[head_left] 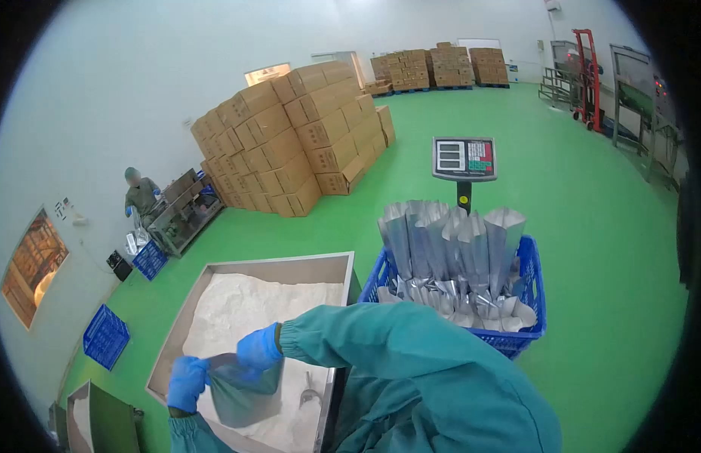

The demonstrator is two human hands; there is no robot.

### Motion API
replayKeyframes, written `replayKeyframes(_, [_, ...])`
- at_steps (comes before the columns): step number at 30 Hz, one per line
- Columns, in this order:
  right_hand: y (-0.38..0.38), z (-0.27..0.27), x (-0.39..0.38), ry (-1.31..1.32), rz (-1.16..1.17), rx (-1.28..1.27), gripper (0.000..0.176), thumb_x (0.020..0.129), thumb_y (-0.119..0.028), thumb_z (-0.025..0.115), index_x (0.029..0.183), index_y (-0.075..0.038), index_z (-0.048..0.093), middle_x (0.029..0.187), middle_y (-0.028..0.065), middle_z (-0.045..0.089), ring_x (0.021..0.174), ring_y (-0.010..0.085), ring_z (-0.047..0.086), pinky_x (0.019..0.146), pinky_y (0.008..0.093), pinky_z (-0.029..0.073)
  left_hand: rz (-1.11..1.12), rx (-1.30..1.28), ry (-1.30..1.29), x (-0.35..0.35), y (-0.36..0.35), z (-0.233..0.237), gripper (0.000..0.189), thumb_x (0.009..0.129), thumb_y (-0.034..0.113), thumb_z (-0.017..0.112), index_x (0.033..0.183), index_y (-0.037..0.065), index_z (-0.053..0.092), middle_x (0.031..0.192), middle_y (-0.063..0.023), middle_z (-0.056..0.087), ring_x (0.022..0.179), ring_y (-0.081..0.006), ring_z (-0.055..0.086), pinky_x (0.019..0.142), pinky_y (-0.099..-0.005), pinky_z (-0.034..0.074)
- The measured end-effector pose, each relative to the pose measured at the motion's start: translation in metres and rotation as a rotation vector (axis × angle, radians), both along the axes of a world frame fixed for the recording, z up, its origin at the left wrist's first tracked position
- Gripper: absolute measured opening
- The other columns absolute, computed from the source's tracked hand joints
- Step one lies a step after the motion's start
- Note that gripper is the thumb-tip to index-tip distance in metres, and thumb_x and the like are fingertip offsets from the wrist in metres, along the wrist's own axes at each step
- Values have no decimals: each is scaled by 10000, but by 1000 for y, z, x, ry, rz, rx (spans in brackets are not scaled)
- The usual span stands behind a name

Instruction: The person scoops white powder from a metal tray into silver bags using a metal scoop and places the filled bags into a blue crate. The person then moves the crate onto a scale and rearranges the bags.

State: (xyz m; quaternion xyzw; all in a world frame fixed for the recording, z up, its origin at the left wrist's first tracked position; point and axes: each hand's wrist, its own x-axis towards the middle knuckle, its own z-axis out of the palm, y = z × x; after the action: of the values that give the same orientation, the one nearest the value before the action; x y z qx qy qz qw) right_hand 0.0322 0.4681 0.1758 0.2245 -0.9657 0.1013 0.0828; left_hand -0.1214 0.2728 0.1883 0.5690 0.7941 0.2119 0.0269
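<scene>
open powder [252,309] ahead, crate [533,302] blocks right

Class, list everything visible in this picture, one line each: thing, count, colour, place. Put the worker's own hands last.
open bag: one, silver-grey, held over the powder
powder: one heap, white, in the bin
bin: one, grey metal, bottom centre
crate: one, blue, right of the bin
upright bags: many, silver, in the crate
scale display: one, grey, behind the crate
cardboard boxes: many, brown, stacked centre and at the far wall
other crates: two, blue, left on the floor
co-worker: one, grey-green clothes, far left
floor: one, green, throughout
left hand: blue glove, grips the bag's left edge
right hand: blue glove, grips the bag's top edge
</scene>
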Motion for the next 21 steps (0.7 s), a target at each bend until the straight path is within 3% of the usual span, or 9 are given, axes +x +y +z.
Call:
replayKeyframes(3, [-10, 5, -27, -90, -19, -108, 320, 729, -367, 609, 783, -56, 659, 723, 165, 614, 678, 341, 583, 644, 426, 461, 476, 204, -435, 22, 5, 41, 289, 754, 201, 559, 516, 38, 536, 437, -42, 467, 367, -125, 437, 359, -280, 332])
replayKeyframes(8, [-20, 41, -34, -68, -104, -19, 290, 727, -322, 597, 823, -57, 662, 778, 160, 627, 723, 335, 594, 653, 429, 468, 73, 338, 77, -29, -22, 51, 301, 766, 232, 582, 530, 53, 529, 422, -8, 407, 348, -113, 383, 341, -277, 278])
replayKeyframes(10, [-16, 29, -40, -69, -159, 6, 284, 723, -316, 594, 819, -59, 664, 785, 155, 630, 735, 330, 596, 658, 424, 470, 623, 623, -395, -17, -28, 62, 408, 804, 366, 569, 532, 65, 523, 414, -1, 383, 342, -95, 364, 327, -256, 255])
replayKeyframes(11, [-16, 24, -45, -53, -197, 50, 278, 719, -310, 591, 816, -60, 666, 791, 150, 632, 747, 325, 598, 664, 419, 472, 626, 609, -397, -15, -30, 48, 408, 804, 366, 569, 532, 65, 523, 414, -1, 383, 342, -95, 364, 327, -256, 255])
replayKeyframes(12, [-14, 11, -67, -273, -317, 181, 440, 674, -232, 585, 1096, -109, 551, 923, 126, 623, 840, 303, 599, 717, 403, 476, 612, 594, -496, -16, -37, 25, 446, 813, 439, 530, 577, 61, 542, 416, 1, 383, 339, -90, 359, 323, -241, 255])
replayKeyframes(16, [-6, -25, -77, -151, -279, -24, 432, 678, -206, 576, 1099, -115, 546, 1043, 151, 578, 926, 292, 574, 758, 389, 464, 703, 589, -996, 0, -38, -112, 613, 817, 595, 415, 995, 30, 571, 575, -31, 511, 418, -86, 436, 362, -211, 310])
replayKeyframes(17, [-10, -10, -65, -160, -272, -14, 432, 678, -206, 576, 1099, -115, 546, 1043, 151, 578, 926, 292, 574, 758, 389, 464, 682, 551, -1136, -2, -42, -159, 749, 768, 652, 435, 1183, 29, 457, 891, -135, 558, 694, -171, 548, 562, -271, 432])
replayKeyframes(19, [-13, 21, -45, -257, -391, 26, 373, 680, -197, 561, 1040, -102, 587, 1041, 162, 577, 926, 304, 571, 768, 389, 460, 799, 712, -1472, 20, -25, -224, 824, 730, 698, 432, 1232, 49, 353, 827, -111, 535, 727, -202, 529, 655, -341, 438])
replayKeyframes(21, [-13, 53, -26, -92, -347, -25, 299, 696, -212, 536, 939, -66, 631, 913, 154, 620, 846, 312, 596, 727, 389, 474, 806, 661, -1809, 43, -13, -243, 1061, 648, 768, 446, 1346, 27, 149, 1283, -219, 308, 1113, -355, 371, 942, -441, 272])
